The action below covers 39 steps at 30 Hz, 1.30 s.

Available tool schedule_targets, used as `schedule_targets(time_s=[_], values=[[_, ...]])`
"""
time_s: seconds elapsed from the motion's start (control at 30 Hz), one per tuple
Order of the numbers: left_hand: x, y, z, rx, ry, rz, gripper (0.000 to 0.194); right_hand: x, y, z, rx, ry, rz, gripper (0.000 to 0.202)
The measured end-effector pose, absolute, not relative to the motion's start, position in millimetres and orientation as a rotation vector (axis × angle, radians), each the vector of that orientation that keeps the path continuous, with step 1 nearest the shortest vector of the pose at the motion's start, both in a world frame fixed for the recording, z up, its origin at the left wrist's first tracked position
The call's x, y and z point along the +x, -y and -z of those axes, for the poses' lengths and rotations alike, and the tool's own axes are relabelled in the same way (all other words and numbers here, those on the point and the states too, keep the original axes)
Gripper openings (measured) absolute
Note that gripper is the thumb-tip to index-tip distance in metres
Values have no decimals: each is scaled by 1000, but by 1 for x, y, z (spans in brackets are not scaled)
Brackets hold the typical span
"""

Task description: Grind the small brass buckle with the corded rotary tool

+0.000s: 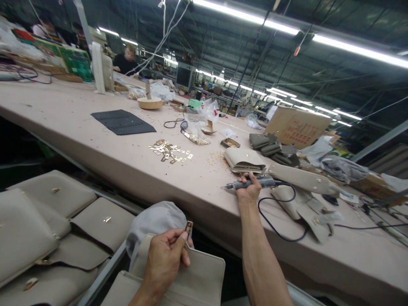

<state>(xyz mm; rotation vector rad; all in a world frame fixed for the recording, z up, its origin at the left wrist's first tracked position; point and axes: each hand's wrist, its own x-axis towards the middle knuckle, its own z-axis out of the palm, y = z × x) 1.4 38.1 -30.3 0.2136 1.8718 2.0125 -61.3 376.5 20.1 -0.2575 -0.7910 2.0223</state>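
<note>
My left hand [167,259] pinches a small gold metal plate [189,228] with a slot in it, at the edge of a beige leather bag piece [204,272] on my lap. My right hand [248,187] is wrapped round a grey electric screwdriver [264,182], held over the table with its bit pointing left. A black cord runs from the tool's rear end. Just beyond that hand sits a folded beige bag [244,159]. Scattered tiny gold screws [215,159] and a heap of gold plates [168,151] lie on the tabletop.
Several beige bags [54,229] are stacked at my left. On the table [105,148] are a black mat [123,122], a round wooden stand [149,103], a small box [230,143], dark folded pieces [266,146] and a carton [296,125]. A person [127,61] is at the far side.
</note>
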Motion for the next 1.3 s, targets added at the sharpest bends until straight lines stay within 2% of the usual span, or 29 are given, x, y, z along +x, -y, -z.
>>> schedule_targets(time_s=[1.3], values=[[1, -39, 26, 176, -1869, -2017, 39, -60, -368, -24, -170, 882, -2076, 29]])
